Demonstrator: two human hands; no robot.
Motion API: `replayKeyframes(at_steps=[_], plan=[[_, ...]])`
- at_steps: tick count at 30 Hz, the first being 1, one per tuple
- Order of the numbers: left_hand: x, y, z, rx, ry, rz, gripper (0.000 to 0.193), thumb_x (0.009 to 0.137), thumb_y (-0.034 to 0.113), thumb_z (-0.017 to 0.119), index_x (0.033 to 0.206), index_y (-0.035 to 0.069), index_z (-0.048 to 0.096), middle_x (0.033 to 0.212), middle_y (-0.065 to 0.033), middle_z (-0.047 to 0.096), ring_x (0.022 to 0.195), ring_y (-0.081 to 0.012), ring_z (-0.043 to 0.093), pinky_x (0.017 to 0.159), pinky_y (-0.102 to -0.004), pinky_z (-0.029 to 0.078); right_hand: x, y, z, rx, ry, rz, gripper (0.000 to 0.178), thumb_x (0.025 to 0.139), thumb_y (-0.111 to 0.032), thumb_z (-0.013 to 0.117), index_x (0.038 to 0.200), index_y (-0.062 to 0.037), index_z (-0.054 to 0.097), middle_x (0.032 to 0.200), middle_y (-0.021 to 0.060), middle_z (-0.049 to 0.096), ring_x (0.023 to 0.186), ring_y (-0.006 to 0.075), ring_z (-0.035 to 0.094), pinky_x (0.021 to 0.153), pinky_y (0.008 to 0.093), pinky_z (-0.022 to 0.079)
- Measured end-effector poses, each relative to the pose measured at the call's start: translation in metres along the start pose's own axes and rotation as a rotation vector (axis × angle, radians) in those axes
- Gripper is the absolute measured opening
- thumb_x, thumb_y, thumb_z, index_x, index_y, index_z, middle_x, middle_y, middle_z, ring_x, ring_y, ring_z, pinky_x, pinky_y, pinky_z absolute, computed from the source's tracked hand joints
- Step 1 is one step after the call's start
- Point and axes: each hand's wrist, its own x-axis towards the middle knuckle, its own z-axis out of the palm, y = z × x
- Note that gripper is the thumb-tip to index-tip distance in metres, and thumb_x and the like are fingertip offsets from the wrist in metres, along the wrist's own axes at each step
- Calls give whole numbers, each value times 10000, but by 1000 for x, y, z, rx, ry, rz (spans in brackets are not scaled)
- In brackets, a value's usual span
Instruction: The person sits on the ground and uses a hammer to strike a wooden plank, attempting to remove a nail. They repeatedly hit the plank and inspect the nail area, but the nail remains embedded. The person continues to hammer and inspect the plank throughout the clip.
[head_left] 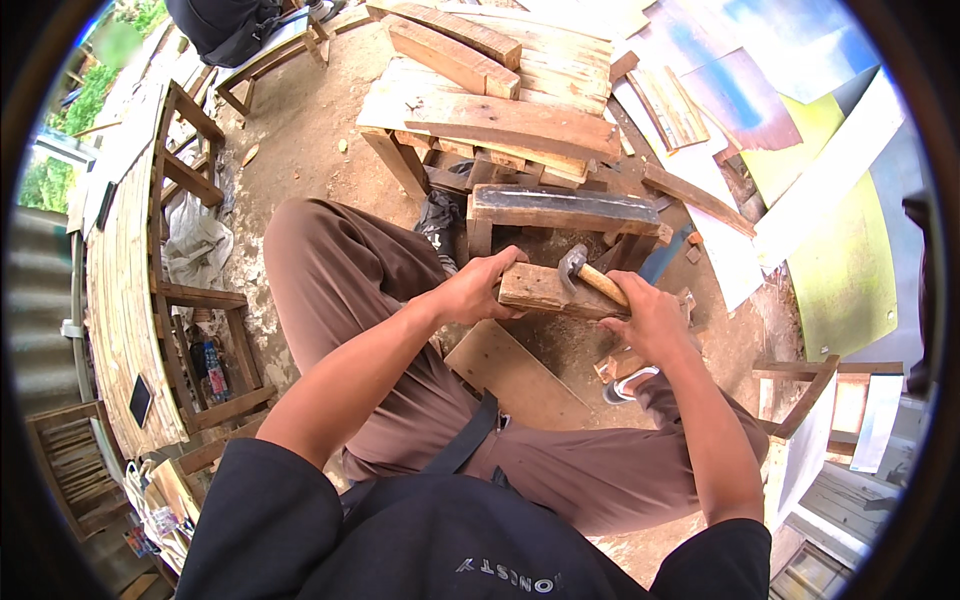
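Note:
A short, thick wooden block (535,290) is held level above my lap, across the gap between my knees. My left hand (478,288) is closed around its left end, thumb on top. On the block lies a claw hammer (603,286), its metal head over the middle and its wooden handle slanting down to the right. My right hand (650,320) is closed on the handle's end, with fingers also reaching to the block's right end. The right palm is hidden. Just beyond the block stands a small wooden stool (560,208) with a dark top.
A low slatted bench (570,60) at the back bears rough timber pieces (455,62). A flat board (515,375) lies between my legs. On the left, a bamboo-slat table (125,300) holds a phone (141,400). Painted sheets (850,240) lean at right; wood offcuts (625,362) litter the ground.

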Motion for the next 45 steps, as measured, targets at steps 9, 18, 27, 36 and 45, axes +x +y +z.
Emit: replayKeyframes(at_steps=[9,18,27,36,45], plan=[[0,2,0,-5,5,42,743,805,111,914,1401,65,474,1245,-160,708,1192,-286,691,1016,-399,536,0,0,0,14,-6,-1,695,813,-294,897,1397,-121,562,1319,96,687,1102,405,702,927,491,579],[-2,8,-3,54,5,107,790,758,62,905,1429,61,489,1363,-189,632,1304,-367,611,1094,-440,504,-1,-3,-2,-29,-22,10,698,826,-313,887,1412,-141,550,1334,87,682,1080,405,710,917,490,584],[-5,12,-5,108,-19,116,760,857,172,845,1502,78,455,1426,-178,597,1371,-350,563,1151,-435,464,-1,-2,-1,-75,-27,-7,672,837,-338,874,1393,-139,554,1304,59,682,1047,376,725,874,486,591],[-2,4,19,-254,253,-189,487,1142,405,385,1464,61,509,1353,-140,607,1292,-269,562,1151,-382,388,-2,-1,0,-97,-14,-17,668,838,-337,873,1389,-136,554,1298,54,682,1031,372,728,857,481,591],[23,-4,68,-665,641,-232,305,1050,249,599,1211,8,692,1039,-97,727,980,-167,632,922,-320,498,-2,-1,0,-99,-1,-23,667,837,-331,874,1391,-142,554,1291,57,685,1031,382,727,854,495,591]])
